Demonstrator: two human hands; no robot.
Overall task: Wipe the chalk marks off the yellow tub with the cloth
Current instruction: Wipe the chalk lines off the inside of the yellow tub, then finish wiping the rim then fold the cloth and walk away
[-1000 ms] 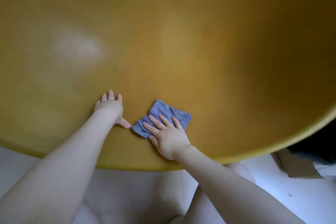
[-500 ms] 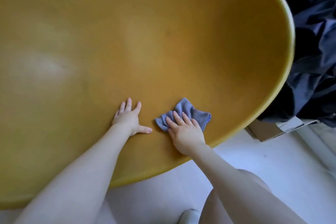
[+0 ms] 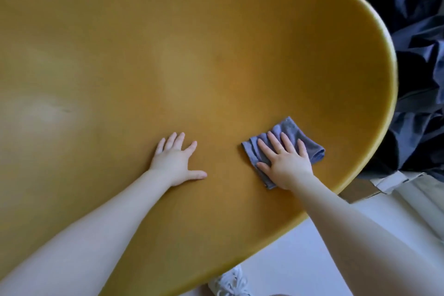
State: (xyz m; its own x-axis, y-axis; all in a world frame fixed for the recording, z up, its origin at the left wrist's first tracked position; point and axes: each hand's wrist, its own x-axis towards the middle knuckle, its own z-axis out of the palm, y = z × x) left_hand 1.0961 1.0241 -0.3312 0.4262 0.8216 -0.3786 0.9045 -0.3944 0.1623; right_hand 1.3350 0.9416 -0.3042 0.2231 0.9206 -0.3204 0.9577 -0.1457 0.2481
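Yellow plastic fills nearly everything in front of the person: the yellow tub (image 3: pixel 216 55) presents a broad, smooth curved surface, its rim sweeping round on the right. The right hand (image 3: pixel 287 166) lies flat on the blue-grey cloth (image 3: pixel 292 130), fingers straight and slightly spread, pressing the folded square against the tub close to that right rim. The left hand (image 3: pixel 174 163) rests bare on the plastic well apart from the cloth, palm down, fingers fanned and thumb stuck out sideways. A pale, hazy patch (image 3: pixel 45 113) shows far to the left. Dark blue fabric (image 3: pixel 422 79) is bunched beyond the rim, with a white shoe (image 3: pixel 231 282) on the pale floor (image 3: pixel 300 259) below.
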